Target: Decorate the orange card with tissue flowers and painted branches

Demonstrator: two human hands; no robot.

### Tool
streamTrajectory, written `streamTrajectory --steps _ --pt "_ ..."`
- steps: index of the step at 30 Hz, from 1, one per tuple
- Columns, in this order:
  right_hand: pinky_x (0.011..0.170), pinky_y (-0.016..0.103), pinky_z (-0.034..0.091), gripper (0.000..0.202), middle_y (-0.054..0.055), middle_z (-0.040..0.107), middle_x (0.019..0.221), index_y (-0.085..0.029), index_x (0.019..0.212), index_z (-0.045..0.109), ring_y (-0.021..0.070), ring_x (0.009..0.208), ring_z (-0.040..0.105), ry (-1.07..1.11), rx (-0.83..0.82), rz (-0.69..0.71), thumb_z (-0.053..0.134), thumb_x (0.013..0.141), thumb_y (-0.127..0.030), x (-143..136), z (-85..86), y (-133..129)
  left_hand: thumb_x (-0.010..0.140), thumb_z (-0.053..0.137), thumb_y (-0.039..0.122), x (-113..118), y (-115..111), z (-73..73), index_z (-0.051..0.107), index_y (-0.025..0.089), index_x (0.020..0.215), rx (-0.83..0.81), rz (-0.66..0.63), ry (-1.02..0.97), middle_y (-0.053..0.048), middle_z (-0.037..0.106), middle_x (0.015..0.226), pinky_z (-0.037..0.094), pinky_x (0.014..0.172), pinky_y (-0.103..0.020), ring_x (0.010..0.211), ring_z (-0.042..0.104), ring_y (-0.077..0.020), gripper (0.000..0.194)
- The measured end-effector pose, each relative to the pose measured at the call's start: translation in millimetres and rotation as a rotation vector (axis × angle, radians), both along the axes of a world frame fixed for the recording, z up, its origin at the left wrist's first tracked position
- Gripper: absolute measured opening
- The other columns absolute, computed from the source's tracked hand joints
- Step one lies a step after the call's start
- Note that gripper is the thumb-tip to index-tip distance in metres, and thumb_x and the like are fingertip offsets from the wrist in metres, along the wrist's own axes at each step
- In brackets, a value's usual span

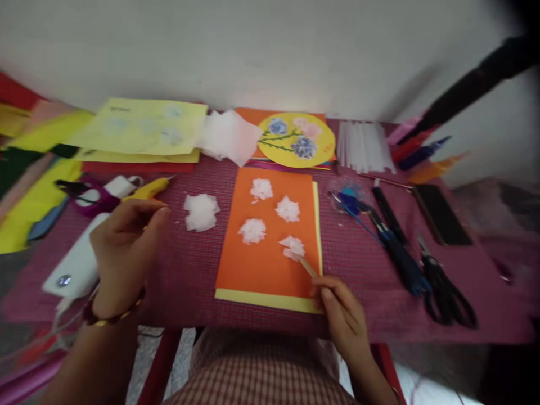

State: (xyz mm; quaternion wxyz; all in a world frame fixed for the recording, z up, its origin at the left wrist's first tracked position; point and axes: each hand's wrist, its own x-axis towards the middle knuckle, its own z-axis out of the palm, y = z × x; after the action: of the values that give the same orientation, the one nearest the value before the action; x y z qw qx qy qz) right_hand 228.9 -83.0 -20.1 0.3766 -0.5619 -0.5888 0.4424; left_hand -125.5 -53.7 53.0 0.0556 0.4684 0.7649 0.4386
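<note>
My right hand (342,315) grips a thin pale wooden stick (307,266). The stick's tip touches a pale crumpled-paper puff (292,246) at the lower right of an orange sheet (270,270). Three similar puffs, one of them the upper-left puff (261,189), lie on that sheet, which rests over a yellow sheet (265,299). My left hand (129,242) hovers over the table's left side with thumb and fingers pinched together; what is between them, if anything, is hidden. Between this hand and the orange sheet lies a small stack of white tissue pieces (201,212).
Behind my left hand are a yellow glue gun (147,188), purple-handled scissors (90,197) and a white power bank (73,264). A yellow flower card (297,139) and glue sticks (365,146) line the wall. Rightward lie black scissors (447,289), a phone (441,214) and a dark blue tool (403,256).
</note>
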Motion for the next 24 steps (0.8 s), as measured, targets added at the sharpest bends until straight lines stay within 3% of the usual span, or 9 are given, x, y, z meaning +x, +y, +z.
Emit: streamTrajectory --steps 2,4,9,12,17,24 --pt "0.058 0.025 0.051 0.021 0.002 0.07 0.077 -0.024 0.098 0.072 0.0166 0.066 0.064 0.027 -0.071 -0.062 0.056 0.096 -0.038 4 -5.5 -2 0.086 0.066 0.033 -22 -14 -1.5 0.069 0.022 0.094 -0.032 0.07 -0.048 0.003 0.069 0.083 0.05 0.072 -0.033 0.076 0.063 -0.015 0.015" --pt "0.058 0.026 0.052 0.023 0.003 0.07 0.077 -0.023 0.094 0.072 0.0176 0.066 0.065 0.043 -0.127 -0.115 0.06 0.093 -0.042 4 -7.4 -3 0.087 0.066 0.034 -33 -22 -7.4 0.07 0.023 0.091 -0.103 0.042 -0.003 0.002 0.07 0.082 0.05 0.07 -0.033 0.074 0.063 -0.0153 0.013" --pt "0.049 0.028 0.047 0.027 0.001 0.065 0.063 -0.022 0.08 0.069 0.0174 0.053 0.058 0.186 -0.13 -0.245 0.06 0.09 -0.046 3 -2.5 -4 0.094 0.055 0.029 -22 -13 -30.5 0.067 0.02 0.089 -0.253 -0.366 0.277 -0.004 0.07 0.088 0.053 0.079 -0.035 0.083 0.065 -0.0196 0.016" --pt "0.047 0.028 0.044 0.031 0.0 0.062 0.057 -0.023 0.077 0.066 0.0171 0.049 0.055 0.269 -0.098 -0.277 0.057 0.091 -0.048 2 1.1 -1 0.095 0.049 0.024 -13 2 -40.4 0.067 0.017 0.097 -0.341 -0.485 0.503 -0.011 0.071 0.102 0.052 0.092 -0.044 0.099 0.065 -0.0277 0.02" --pt "0.048 0.029 0.041 0.031 0.0 0.063 0.057 -0.022 0.076 0.065 0.017 0.049 0.055 0.297 -0.07 -0.276 0.06 0.09 -0.049 -1 4.2 1 0.091 0.051 0.021 -13 18 -47.8 0.067 0.014 0.104 -0.424 -0.47 0.621 -0.015 0.071 0.101 0.052 0.09 -0.05 0.098 0.064 -0.0333 0.021" --pt "0.052 0.031 0.041 0.03 0.0 0.062 0.062 -0.022 0.08 0.066 0.0175 0.054 0.056 0.322 -0.092 -0.233 0.06 0.091 -0.049 3 -1.9 -2 0.093 0.053 0.029 -22 22 -57.7 0.067 0.019 0.085 -0.302 -0.38 0.373 -0.008 0.07 0.087 0.051 0.08 -0.04 0.085 0.064 -0.0252 0.019"
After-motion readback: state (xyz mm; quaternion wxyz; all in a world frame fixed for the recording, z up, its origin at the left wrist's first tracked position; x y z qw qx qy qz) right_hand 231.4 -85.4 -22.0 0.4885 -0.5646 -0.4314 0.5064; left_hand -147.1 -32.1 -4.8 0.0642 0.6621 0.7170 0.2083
